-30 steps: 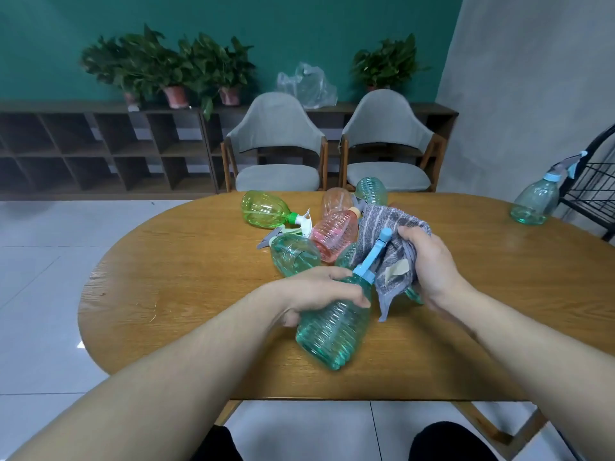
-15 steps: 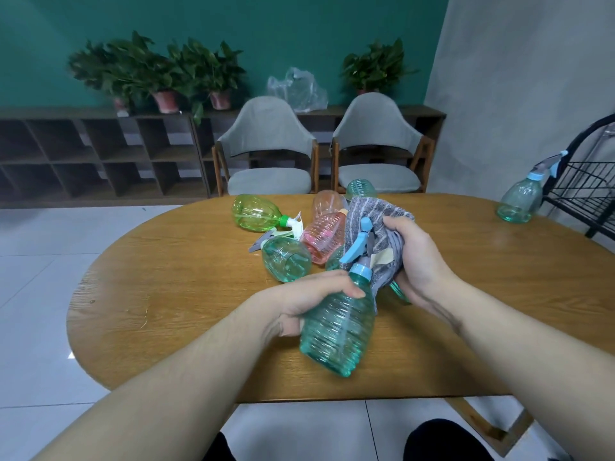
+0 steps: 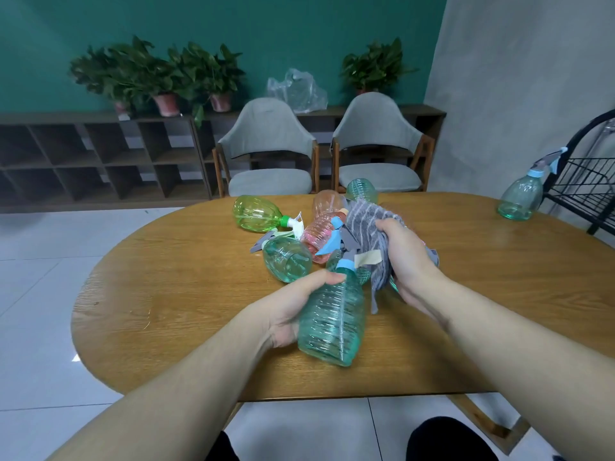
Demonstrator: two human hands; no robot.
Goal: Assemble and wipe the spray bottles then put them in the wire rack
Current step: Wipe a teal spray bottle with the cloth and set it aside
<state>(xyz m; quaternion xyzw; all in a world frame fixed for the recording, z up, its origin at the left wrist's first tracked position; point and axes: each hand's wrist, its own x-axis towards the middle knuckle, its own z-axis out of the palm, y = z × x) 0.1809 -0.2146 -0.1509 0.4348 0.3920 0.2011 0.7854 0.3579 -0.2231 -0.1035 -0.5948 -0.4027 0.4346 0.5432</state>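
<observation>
Teal ribbed plastic fills the near centre: a spray bottle (image 3: 332,319) held tilted above the wooden worktop (image 3: 173,304), its base toward the camera and its blue collar and trigger head pointing away. The left hand (image 3: 296,306) grips the bottle's left side, thumb laid across its shoulder just below the collar, fingers curled underneath. Just to the right, the right hand (image 3: 407,261) clutches a bunched grey striped cloth (image 3: 367,234), which drapes against the bottle's neck and trigger; a loose end of it hangs down beside the bottle.

Behind the hands lies a cluster of bottles on the worktop. A teal bottle (image 3: 288,259) lies on its side just beyond the left thumb, with a grey trigger at its far end. A pink bottle (image 3: 321,236) lies touching it on the right, partly covered by the cloth. A green bottle (image 3: 256,214) with a white trigger lies farther left. Two more bottles, a pale pink one (image 3: 326,202) and a teal one (image 3: 361,191), show behind the cloth.

Well apart, at the far right edge of the worktop, another teal spray bottle (image 3: 520,194) stands upright, just beside a black wire rack (image 3: 582,184). What the rack holds cannot be told.
</observation>
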